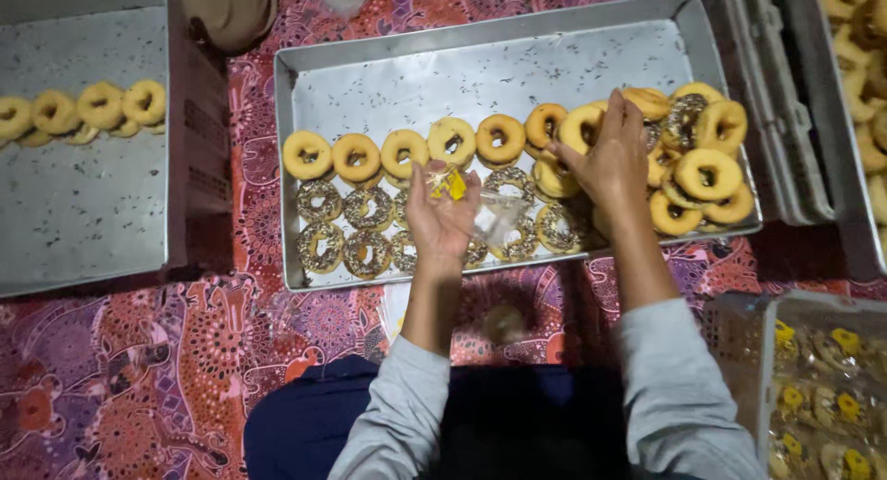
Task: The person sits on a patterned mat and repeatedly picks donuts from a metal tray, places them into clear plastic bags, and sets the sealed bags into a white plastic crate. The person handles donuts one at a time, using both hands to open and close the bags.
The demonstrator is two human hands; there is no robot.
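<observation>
Ring doughnuts (pixel 407 152) lie in rows on a rectangular steel tray (pixel 480 69), between a second steel tray (pixel 83 212) at left and grey plastic crates (pixel 785 101) at right.

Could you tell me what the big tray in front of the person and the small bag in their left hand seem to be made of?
The tray looks like bare metal, likely aluminium: dull grey sheen, folded rim, scattered crumbs. The bag held by the left hand looks like thin clear plastic film, glossy and see-through, with a yellow label at its top.

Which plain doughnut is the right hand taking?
The right hand grips the plain doughnut at the row's right end, beside the heap; the others lie untouched.
</observation>
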